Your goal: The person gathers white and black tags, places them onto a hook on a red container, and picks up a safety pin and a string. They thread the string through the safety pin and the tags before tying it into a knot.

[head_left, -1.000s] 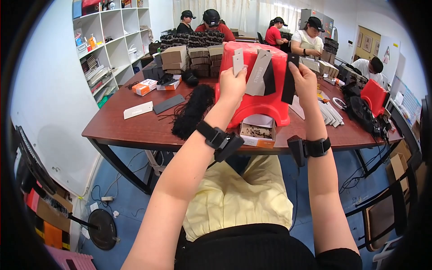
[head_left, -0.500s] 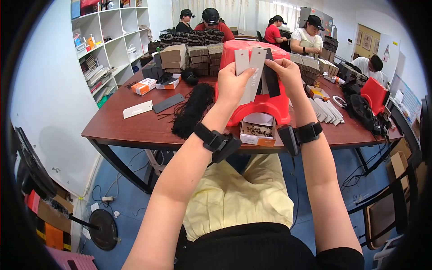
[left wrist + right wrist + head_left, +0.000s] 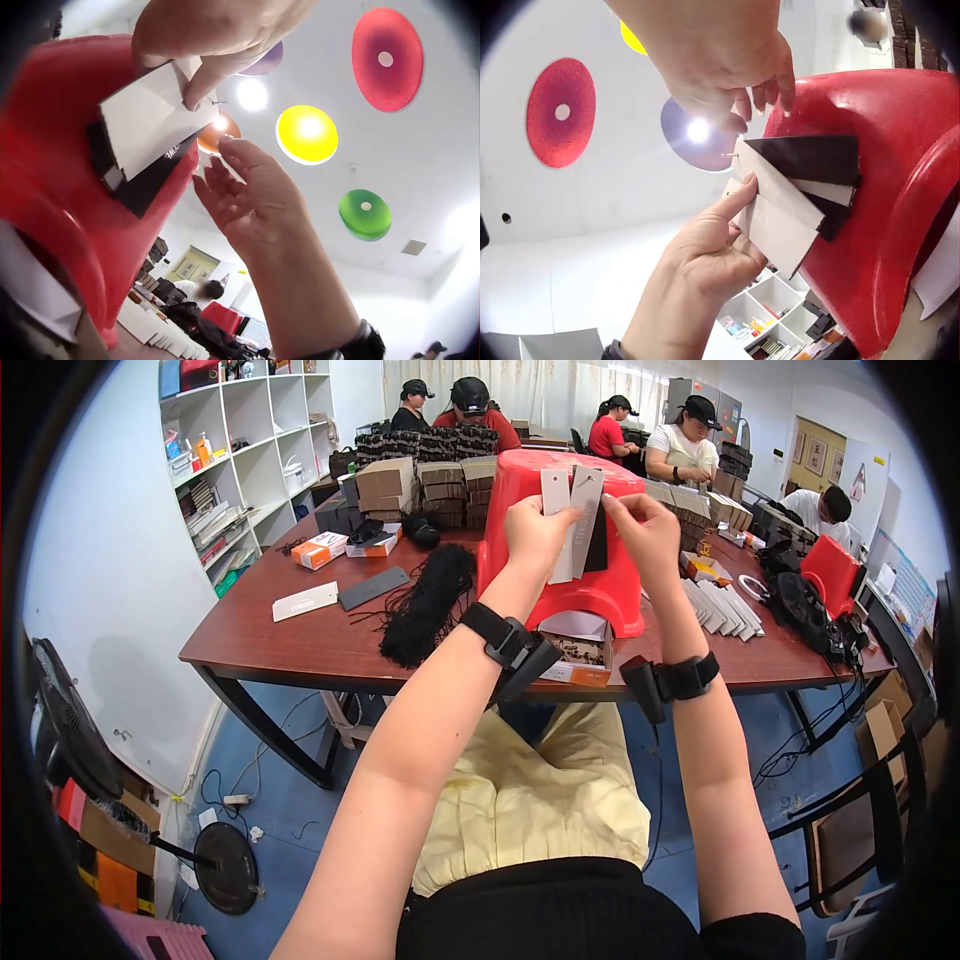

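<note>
The left hand [image 3: 538, 538] pinches a fan of light grey and black tags between thumb and fingers, in front of a red stool. Two light tags [image 3: 582, 525] show at the front, with a black tag [image 3: 599, 540] behind their right side. In the right wrist view a thin pin-like piece [image 3: 730, 155] sticks out near the top of a light tag [image 3: 780, 184]. The right hand [image 3: 648, 540] is beside the tags' upper right, its fingers loosely bent; in the left wrist view the right hand [image 3: 259, 191] is apart from them.
The upturned red stool [image 3: 520, 485] stands on the table [image 3: 300, 645], with an open box of small parts [image 3: 580, 672] at its base. Black strings [image 3: 430, 610] and two loose tags [image 3: 307, 602] lie left; a row of light tags [image 3: 722, 608] lies right. Several people sit beyond.
The hands came together and the separate tags were gathered into one fan in the left hand. The right hand has let go of the black tag it held.
</note>
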`<state>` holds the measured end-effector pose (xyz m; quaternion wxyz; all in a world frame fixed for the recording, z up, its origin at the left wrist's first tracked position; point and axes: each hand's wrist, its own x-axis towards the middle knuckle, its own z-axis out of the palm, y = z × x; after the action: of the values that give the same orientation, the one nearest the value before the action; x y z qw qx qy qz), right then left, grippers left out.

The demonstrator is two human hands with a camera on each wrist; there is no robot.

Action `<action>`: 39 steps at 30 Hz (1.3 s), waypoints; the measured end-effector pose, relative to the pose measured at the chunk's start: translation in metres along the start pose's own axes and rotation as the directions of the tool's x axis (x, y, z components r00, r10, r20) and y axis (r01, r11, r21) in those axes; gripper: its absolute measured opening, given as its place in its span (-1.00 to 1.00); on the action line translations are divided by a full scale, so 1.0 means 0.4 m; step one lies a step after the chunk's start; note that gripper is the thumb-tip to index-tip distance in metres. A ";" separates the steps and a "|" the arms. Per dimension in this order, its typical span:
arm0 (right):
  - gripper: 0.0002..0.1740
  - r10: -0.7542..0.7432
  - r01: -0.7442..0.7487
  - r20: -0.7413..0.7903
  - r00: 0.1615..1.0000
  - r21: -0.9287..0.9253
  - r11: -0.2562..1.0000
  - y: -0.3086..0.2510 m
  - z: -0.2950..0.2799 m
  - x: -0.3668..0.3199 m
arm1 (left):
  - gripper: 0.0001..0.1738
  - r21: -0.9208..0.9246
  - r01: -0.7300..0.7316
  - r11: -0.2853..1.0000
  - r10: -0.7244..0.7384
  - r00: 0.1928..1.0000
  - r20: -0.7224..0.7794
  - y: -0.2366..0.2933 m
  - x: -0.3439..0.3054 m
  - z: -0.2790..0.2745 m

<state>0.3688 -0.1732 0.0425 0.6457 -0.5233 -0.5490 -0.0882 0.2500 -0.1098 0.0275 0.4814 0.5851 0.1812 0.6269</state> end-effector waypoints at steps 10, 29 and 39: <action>-0.62 0.213 -0.233 0.184 0.960 0.096 0.968 0.002 0.036 -0.016 | -0.79 0.047 0.046 0.998 -0.049 0.997 0.064 0.074 -0.030 -0.127; -0.66 0.305 -0.341 0.319 0.897 0.064 0.938 0.006 -0.011 -0.020 | -0.70 0.899 -0.244 -0.363 -0.334 0.935 0.119 -0.031 0.052 -0.674; -0.66 0.309 -0.357 0.338 0.889 0.087 0.930 0.007 -0.002 -0.018 | -0.60 0.970 -0.115 -0.217 -0.379 0.925 0.025 -0.019 0.061 -0.715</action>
<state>0.3685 -0.1760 0.0351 0.5907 -0.5682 -0.5528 0.1505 -0.0031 0.0097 -0.0362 -0.0630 0.8062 0.5808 0.0933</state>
